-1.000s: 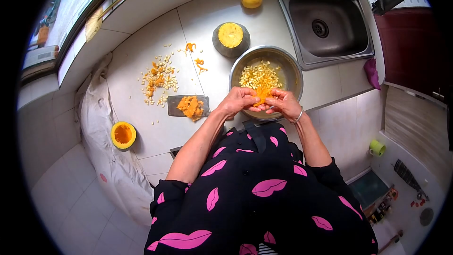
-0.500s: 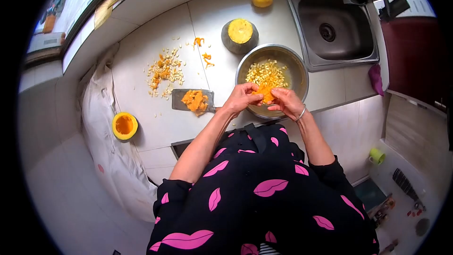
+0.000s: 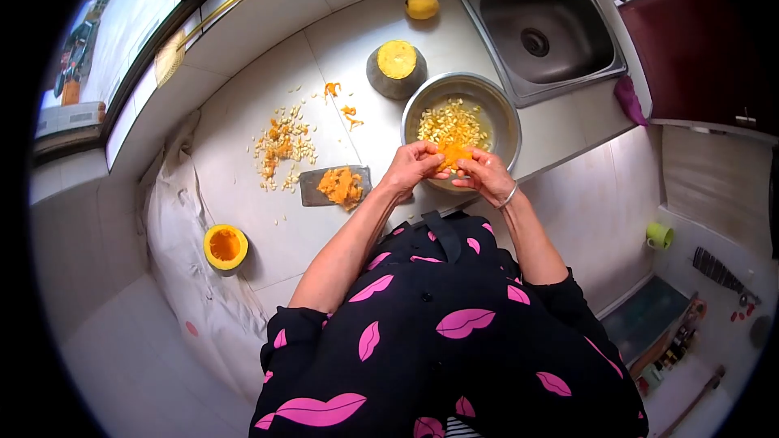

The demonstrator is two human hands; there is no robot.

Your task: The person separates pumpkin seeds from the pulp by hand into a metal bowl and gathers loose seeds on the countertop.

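Over the near part of a steel bowl [image 3: 505, 97], my left hand [image 3: 412, 169] and my right hand [image 3: 487, 175] pinch a clump of orange pumpkin pulp [image 3: 451, 157] between them. Pale pumpkin seeds [image 3: 453, 123] lie in the bowl, seemingly in some liquid. To the left of my left hand, a cleaver [image 3: 312, 188] lies flat on the counter with more pumpkin pulp [image 3: 341, 186] on its blade. Its handle is partly hidden by my left forearm. A bracelet circles my right wrist.
Scattered seeds and pulp [image 3: 282, 146] lie on the counter at left. A hollowed pumpkin piece [image 3: 225, 248] stands near the white cloth [image 3: 174, 251]. Behind the bowl are a cut pumpkin piece [image 3: 398, 71] and a yellow fruit [image 3: 422, 6]. A steel sink [image 3: 535, 73] is at back right.
The view has turned slightly, shifting the counter and the things on it. Both hands still hold pulp over the bowl, their fingers only slightly moved.
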